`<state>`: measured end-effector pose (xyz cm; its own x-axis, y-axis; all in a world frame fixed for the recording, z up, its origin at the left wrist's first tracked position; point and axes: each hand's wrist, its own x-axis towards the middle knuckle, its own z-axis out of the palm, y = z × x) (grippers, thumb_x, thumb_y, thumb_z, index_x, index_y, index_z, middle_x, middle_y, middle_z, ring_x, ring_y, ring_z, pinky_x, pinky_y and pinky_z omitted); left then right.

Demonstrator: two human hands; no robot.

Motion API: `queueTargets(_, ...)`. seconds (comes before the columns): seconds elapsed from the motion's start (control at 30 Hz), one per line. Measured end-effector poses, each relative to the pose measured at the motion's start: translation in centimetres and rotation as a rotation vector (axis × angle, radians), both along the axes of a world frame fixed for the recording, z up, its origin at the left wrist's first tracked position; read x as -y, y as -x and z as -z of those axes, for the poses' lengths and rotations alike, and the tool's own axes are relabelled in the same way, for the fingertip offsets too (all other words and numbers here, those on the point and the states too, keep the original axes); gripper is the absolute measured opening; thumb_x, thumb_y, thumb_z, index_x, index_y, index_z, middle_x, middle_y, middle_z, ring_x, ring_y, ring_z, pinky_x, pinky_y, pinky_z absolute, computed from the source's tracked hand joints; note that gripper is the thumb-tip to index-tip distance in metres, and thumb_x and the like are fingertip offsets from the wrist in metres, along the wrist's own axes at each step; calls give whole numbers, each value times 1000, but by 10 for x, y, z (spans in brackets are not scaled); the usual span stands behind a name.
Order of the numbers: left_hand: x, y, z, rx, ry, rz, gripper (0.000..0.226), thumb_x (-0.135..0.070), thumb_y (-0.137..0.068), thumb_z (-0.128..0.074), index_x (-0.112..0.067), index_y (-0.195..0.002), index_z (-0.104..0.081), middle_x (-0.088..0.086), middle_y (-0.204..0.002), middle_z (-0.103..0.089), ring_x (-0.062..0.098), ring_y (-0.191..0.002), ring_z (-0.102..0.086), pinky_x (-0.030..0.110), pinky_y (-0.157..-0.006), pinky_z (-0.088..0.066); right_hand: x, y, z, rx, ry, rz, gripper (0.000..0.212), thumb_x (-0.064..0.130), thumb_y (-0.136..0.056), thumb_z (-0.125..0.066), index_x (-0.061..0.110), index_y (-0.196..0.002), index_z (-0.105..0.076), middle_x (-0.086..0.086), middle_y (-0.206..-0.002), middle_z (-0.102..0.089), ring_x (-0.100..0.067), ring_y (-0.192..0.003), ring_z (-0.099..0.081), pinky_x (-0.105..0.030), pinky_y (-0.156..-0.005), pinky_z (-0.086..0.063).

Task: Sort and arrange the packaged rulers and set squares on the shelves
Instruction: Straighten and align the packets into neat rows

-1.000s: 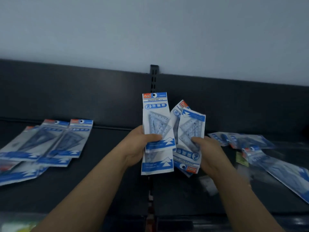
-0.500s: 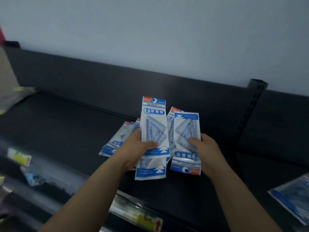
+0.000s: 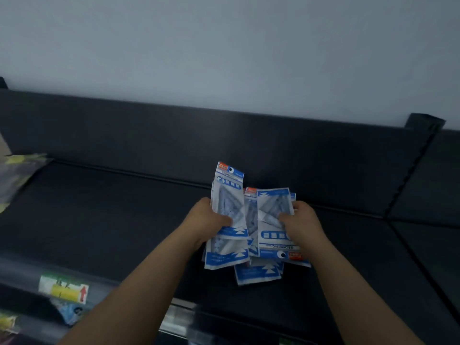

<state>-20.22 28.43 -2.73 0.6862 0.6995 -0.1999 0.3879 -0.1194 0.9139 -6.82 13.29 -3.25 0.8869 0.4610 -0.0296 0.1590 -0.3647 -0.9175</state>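
Note:
Both my hands hold blue-and-white set-square packets over the dark top shelf (image 3: 112,215). My left hand (image 3: 209,220) grips an upright packet (image 3: 227,195) with its red label at the top, and another packet hangs below it. My right hand (image 3: 302,220) grips an upside-down packet (image 3: 273,207) whose red label points toward me. More packets (image 3: 257,272) sit under and between these, partly hidden; I cannot tell whether they lie on the shelf or are held.
A black back panel (image 3: 174,135) runs behind the shelf, with a slotted upright post (image 3: 420,135) at the right. Dark packaged goods (image 3: 17,173) lie at the far left. A yellow price label (image 3: 64,288) marks the shelf's front edge, with blurred items below.
The view has swung left along the shelf; the packets at the far right have left the frame. My hands with their packets have come down over the pile that lay on the shelf.

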Motion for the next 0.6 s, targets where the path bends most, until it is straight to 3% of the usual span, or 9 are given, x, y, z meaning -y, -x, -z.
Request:
queueTargets(0.13, -10, -4, 5, -123, -105, 68, 37, -21, -80, -73, -5, -104, -51, 5, -107, -62, 18, -88, -62, 30, -70, -53, 2, 2, 5, 199, 154, -36, 25, 10, -93, -55, 6, -118, -56, -7, -108, -57, -12, -80, -53, -16, -57, -39)
queueTargets(0.23, -12, -5, 5, -187, -248, 66, 34, -23, -86, -65, -11, -111, -45, 6, -107, -57, 19, -91, -59, 31, -75, -51, 5, 4, 5, 263, 240, -42, 33, 12, -93, -57, 5, -124, -56, -14, -128, -49, -24, -105, -54, -23, -81, -41)
queueTargets(0.37, -11, -6, 2, -234, -373, 146, 28, -29, -89, -60, -13, -111, -54, 7, -106, -59, 18, -84, -58, 28, -62, -44, 8, 9, 1, 286, 281, -77, 26, 15, -93, -56, 2, -116, -61, -13, -127, -53, -22, -105, -55, -27, -83, -42)
queueTargets(0.47, -2, -7, 1, -214, -524, 162, 42, -34, -91, -57, -17, -130, -53, 8, -128, -53, 26, -112, -54, 32, -85, -47, 14, 13, 0, 350, 279, -81, 27, 18, -94, -55, 6, -118, -60, -9, -125, -54, -13, -96, -48, -23, -81, -38)
queueTargets(0.6, 21, -12, -7, -60, -673, 179, 39, -34, -93, -54, -20, -130, -56, 0, -134, -54, 22, -120, -50, 36, -98, -44, 27, 17, -1, 405, 294, -56, 35, 21, -94, -55, 11, -127, -56, -5, -132, -52, -17, -111, -52, -19, -85, -37)
